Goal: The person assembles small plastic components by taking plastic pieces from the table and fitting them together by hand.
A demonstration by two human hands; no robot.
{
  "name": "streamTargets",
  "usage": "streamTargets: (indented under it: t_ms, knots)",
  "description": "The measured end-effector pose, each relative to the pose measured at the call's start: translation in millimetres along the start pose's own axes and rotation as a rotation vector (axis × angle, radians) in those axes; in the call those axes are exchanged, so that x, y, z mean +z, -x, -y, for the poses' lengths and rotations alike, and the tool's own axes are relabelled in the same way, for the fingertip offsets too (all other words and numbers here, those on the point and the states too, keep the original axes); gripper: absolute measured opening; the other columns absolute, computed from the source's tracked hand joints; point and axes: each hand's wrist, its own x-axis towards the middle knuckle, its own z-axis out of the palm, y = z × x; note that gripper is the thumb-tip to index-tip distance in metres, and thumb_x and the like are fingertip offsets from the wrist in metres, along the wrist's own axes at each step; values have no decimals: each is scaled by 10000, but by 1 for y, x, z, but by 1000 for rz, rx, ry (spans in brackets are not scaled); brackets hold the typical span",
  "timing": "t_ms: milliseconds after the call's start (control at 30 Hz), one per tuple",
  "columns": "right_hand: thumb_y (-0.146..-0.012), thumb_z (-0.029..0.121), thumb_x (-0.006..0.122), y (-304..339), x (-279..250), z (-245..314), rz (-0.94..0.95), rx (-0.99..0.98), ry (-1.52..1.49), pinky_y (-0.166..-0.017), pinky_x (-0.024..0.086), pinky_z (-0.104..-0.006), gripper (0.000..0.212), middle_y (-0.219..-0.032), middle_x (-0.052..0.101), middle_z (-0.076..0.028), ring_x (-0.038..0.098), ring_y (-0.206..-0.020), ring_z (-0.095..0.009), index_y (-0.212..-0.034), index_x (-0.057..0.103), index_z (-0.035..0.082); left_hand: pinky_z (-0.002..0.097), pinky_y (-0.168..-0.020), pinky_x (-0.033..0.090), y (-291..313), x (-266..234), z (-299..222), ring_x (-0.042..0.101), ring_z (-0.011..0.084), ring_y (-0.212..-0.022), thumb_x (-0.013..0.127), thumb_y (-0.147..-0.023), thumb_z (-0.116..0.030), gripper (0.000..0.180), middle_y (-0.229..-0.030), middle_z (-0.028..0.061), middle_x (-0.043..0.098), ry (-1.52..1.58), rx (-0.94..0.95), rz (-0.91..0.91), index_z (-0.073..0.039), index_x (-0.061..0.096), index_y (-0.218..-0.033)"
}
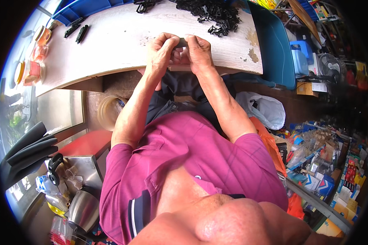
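Over the table's near edge, both my hands are raised close together. My left hand [162,50] and my right hand [200,52] pinch a small dark, flat piece [182,42] between thumbs and fingers. Fingers cover most of it, so its exact kind does not show. Beyond my hands lies a heap of small black plastic parts [216,15], with a smaller cluster of black parts [143,5] to its left. Two longer black pieces, one a narrow black piece [81,34], lie farther left on the pale wooden table [114,41].
Jars with lids [32,72] stand along the table's left end. A blue plastic tray [84,11] sits at the back left. Right of the table is a large teal bin [276,45]. A metal kettle [84,210] stands at the lower left, and cluttered boxes [325,185] fill the right.
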Motion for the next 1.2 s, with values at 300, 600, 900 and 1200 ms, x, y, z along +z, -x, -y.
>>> streamTargets:
  t_ms: [300, 600, 900, 1200]
  knots:
    - [-867, 360, 599, -12, -93, 54, -380, 6, -81, -494, 579, -489, 408, -408, 343, -19, 448, -363, -181, -590, 482, 83, 385, -768, 500, -84, 31, 19, 617, 275, -839, 679, -843, -361, 286, -895, 102, 664, -1164, 762, -138, -199, 710, -1077]
    - [-919, 384, 556, -26, -194, 120, -785, -102, -68, -705, 545, -662, 447, -440, 332, -80, 510, -515, -272, -1036, 489, -43, 481, -801, 476, -122, 55, 39, 548, 301, -987, 546, -872, -225, 209, -960, 92, 605, -1598, 798, -78, -225, 676, -1036]
    - [-836, 221, 719, -35, -145, 70, -421, 30, 60, -588, 588, -531, 281, -457, 430, -55, 552, -449, -226, -958, 570, 15, 436, -819, 509, -106, 47, 35, 585, 280, -981, 617, -814, -215, 180, -968, 63, 645, -1616, 842, 106, -119, 633, -965]
    - [-815, 150, 753, -35, -110, 51, -207, 35, 147, -517, 592, -415, 260, -480, 459, -19, 552, -425, -167, -970, 599, 9, 443, -827, 495, -99, 36, 29, 587, 297, -1010, 646, -762, -201, 203, -999, 83, 654, -1610, 830, 81, -103, 650, -941]
